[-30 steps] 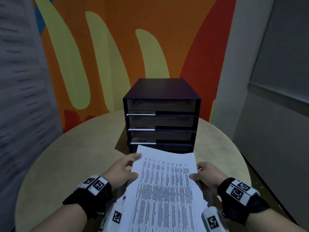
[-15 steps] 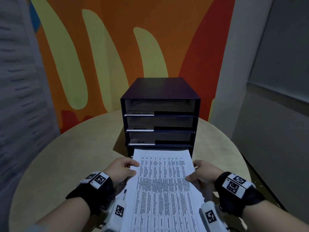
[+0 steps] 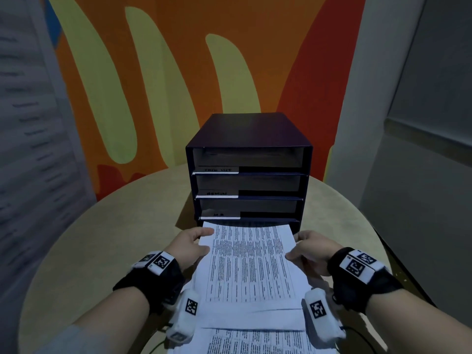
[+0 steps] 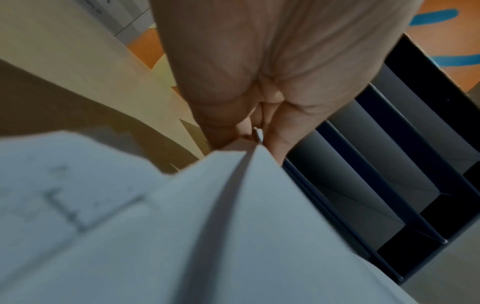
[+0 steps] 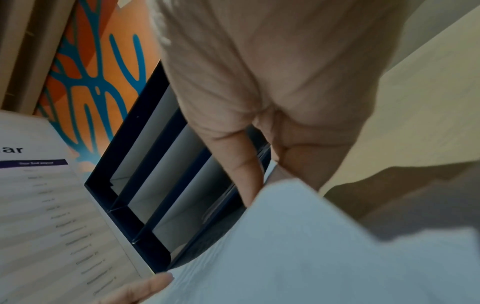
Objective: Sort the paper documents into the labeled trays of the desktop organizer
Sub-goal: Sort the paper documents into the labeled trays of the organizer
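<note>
The person is feeding one printed sheet (image 3: 251,261) toward the lowest slot of the dark desktop organizer (image 3: 249,172), which is standing at the far side of the round counter (image 3: 102,238). This looks like the filing step for a single document, with the sheet's far edge lying right at the mouth of the bottom tray and apparently just starting to enter it.

The left hand (image 3: 190,247) is pinching the sheet's left edge between thumb and curled fingers; the left wrist view is showing that edge caught between the fingertips (image 4: 278,148). The right hand (image 3: 313,247) is holding the right edge likewise, thumb on top and fingers beneath. So the sheet is spanning flat between the two grips, both set near its far corners, with most of its length trailing back toward the person over more papers (image 3: 255,341) lying on the counter.

The next move probably calls for a level push forward, keeping the leading edge from buckling against the tray lip, then releasing both edges.
</note>
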Demonstrator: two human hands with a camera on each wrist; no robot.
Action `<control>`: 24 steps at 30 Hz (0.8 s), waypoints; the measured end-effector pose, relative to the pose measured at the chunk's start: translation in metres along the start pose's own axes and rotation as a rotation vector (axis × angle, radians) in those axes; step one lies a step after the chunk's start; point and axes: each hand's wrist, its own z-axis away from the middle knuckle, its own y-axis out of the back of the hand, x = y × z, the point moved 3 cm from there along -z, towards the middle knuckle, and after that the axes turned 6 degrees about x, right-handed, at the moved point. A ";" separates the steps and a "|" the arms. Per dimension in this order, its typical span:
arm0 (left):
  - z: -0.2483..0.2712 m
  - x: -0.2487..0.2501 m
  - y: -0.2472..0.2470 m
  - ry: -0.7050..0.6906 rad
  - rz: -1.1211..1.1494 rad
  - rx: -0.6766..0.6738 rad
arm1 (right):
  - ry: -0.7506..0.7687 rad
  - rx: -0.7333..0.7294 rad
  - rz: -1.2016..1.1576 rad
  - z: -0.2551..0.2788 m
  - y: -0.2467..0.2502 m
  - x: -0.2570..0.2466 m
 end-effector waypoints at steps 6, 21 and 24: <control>-0.002 0.011 0.001 0.046 -0.059 -0.088 | -0.032 0.156 -0.130 -0.010 0.002 -0.002; -0.008 0.037 -0.027 -0.050 -0.588 -0.212 | -0.170 0.047 -0.168 -0.009 -0.011 -0.021; -0.006 0.039 -0.040 -0.156 -0.783 -0.213 | -0.240 0.101 -0.314 -0.005 -0.015 -0.028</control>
